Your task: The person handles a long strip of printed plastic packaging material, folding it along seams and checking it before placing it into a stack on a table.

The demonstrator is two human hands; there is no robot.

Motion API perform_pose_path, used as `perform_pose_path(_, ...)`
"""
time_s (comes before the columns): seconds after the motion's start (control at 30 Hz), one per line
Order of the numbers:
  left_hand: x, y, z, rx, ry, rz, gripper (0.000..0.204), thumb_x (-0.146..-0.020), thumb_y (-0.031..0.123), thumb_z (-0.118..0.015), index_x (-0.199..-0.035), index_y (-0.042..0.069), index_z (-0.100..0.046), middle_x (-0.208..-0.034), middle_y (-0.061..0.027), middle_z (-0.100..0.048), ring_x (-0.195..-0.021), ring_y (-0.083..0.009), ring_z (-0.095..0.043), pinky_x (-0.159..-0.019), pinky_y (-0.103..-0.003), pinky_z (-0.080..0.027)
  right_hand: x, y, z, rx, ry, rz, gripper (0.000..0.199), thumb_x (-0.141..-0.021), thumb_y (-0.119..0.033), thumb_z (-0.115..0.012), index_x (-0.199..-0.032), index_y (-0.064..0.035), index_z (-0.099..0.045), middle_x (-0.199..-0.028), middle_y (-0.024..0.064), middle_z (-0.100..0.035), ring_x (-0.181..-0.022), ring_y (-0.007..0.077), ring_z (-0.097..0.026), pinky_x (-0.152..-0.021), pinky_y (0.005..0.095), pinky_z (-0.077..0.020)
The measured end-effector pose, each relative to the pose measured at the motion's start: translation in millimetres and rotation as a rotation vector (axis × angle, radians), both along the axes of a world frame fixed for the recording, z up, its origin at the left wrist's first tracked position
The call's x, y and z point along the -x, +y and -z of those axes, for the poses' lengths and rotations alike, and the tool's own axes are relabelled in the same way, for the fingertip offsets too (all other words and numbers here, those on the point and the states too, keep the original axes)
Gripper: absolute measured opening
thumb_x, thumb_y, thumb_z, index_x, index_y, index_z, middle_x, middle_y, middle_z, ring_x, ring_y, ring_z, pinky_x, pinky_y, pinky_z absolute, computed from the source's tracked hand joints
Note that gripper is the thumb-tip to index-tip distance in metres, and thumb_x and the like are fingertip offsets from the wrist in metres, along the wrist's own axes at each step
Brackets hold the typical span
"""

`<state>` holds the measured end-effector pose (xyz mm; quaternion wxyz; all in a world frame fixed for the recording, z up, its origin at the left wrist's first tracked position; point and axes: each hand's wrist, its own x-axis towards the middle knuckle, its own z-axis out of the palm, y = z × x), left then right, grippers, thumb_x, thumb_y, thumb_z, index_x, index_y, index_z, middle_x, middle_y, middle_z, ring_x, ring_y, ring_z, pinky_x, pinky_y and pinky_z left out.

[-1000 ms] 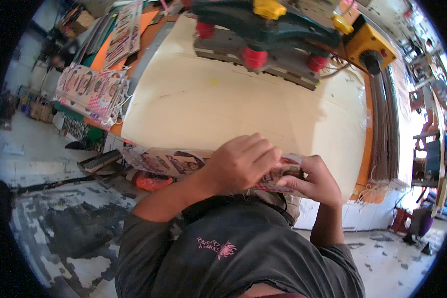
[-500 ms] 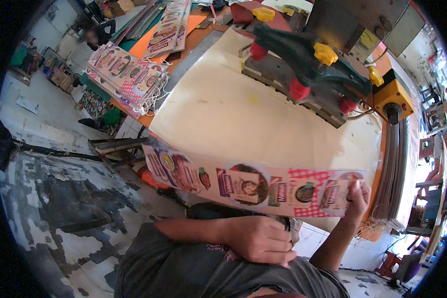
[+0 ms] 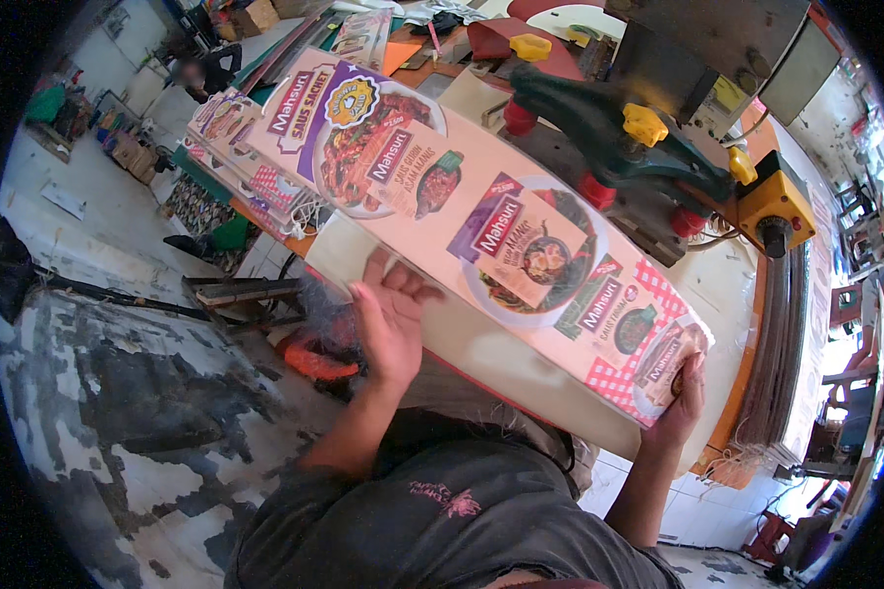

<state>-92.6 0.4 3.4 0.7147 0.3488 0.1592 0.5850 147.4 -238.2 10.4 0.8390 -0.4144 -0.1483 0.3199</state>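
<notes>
Pink printed cardboard, a long glossy sheet (image 3: 481, 231) covered in pictures of food dishes and sauce packets, stretches diagonally across the view from upper left to lower right, held up above a pale cream worktable (image 3: 521, 368). The left hand (image 3: 391, 316) lies under the sheet's near long edge with its palm up and fingers spread, supporting it from below rather than clasping it. The right hand (image 3: 680, 404) grasps the sheet's lower right corner, fingers curled up around the end where a red-and-white checked pattern is printed. Both forearms come up from the lower edge, above a dark grey shirt (image 3: 442, 520) with a small pink motif. Beyond the sheet, on the far side of the table, sits a machine with a dark green arm (image 3: 599, 123) carrying yellow knobs and red rollers, and to its right an orange switch box (image 3: 776, 201) with a black button. Near the sheet's upper left end, a stack of similar printed sheets (image 3: 241, 162) rests on an orange-edged surface. Beneath the table edge, close to the left hand, an orange object (image 3: 309, 358) lies on a worn floor (image 3: 118, 393) of patchy grey and white paint. A bundle of long thin strips (image 3: 791, 363) runs along the table's right side.
</notes>
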Motion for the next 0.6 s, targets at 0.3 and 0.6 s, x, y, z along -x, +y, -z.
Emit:
perform_pose_path(0.3, 13, 42, -46, -0.011, 0.111, -0.087, 0.033, -0.105, 0.014, -0.057, -0.136, 0.004, -0.051, -0.127, -0.0071, -0.064, -0.113, -0.0149, -0.063, -0.096, -0.032, -0.051, 15, 10, -25, 0.358, -0.315, -0.205, 0.038, -0.092, -0.021, -0.075, -0.12, 0.0034, -0.066, -0.101, 0.0107, -0.073, -0.086, 0.0144, -0.069, -0.075, 0.0278, -0.054)
perform_pose_path(0.6, 56, 87, -51, -0.106, 0.317, -0.216, 0.04, -0.106, 0.02, -0.058, -0.14, 0.0, -0.054, -0.13, -0.0067, -0.063, -0.118, -0.016, -0.061, -0.103, -0.033, -0.047, 14, 22, -33, 0.457, -0.427, -0.213, 0.027, -0.098, -0.024, -0.071, -0.109, 0.0006, -0.069, -0.087, 0.008, -0.074, -0.071, 0.0089, -0.061, -0.064, 0.0232, -0.0474)
